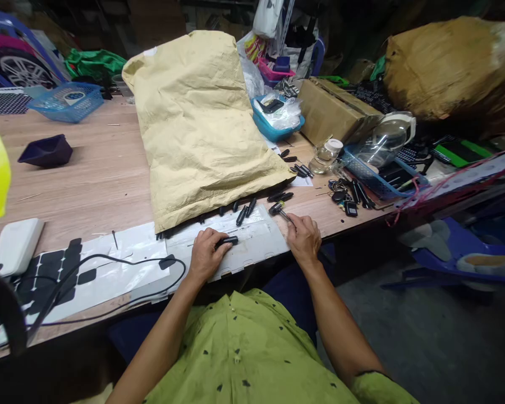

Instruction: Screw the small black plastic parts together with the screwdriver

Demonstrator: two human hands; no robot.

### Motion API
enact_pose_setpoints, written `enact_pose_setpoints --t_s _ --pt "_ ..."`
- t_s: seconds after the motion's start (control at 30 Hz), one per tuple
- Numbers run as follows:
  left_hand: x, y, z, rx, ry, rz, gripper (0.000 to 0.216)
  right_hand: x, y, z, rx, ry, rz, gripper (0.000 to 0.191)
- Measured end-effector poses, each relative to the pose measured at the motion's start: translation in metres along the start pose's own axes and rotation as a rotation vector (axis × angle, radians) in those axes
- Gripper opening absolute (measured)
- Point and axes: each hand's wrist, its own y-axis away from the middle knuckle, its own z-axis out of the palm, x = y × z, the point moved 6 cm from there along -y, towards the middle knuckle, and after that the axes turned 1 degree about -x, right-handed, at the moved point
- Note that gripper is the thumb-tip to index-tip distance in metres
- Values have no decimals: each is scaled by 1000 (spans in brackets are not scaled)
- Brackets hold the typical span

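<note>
My left hand (208, 251) is closed around a small black oblong piece (228, 241), holding it down on a pale flat board (258, 238) at the table's front edge. The piece's exact kind does not show. In my right hand (303, 238) is the handle of a small hammer (276, 209), its dark head lying to the upper left of my fingers. Between the hands and a large tan paper sack (206, 123) lie several similar black pieces (242, 215). The sack's lower edge partly covers others.
A black cable (143, 261) curves over white sheets with dark patches at left. A dark tray (46, 151) and a blue basket (69, 102) stand farther back. Keys (340, 193), a glass jar (322, 157), a cardboard box (332, 109) and another blue basket (382, 177) crowd the right.
</note>
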Motion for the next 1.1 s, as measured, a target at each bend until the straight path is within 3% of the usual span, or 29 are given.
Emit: enact_pose_setpoints --t_s 0.17,0.3,0.43,0.57,1.1 --pt "2 0 1 -9 10 -3 14 -20 17 -24 37 -245 -48 33" --pt "4 0 2 -32 7 -23 12 -47 35 -34 -100 -540 -89 32" --pt "7 -1 2 -49 11 -35 13 -61 46 -33 -252 -678 -78 32" --pt "8 -1 2 -54 15 -47 15 -69 51 -31 -331 -718 -78 33" --pt "16 -3 2 -48 21 -127 18 -87 61 -33 -297 -609 -234 37"
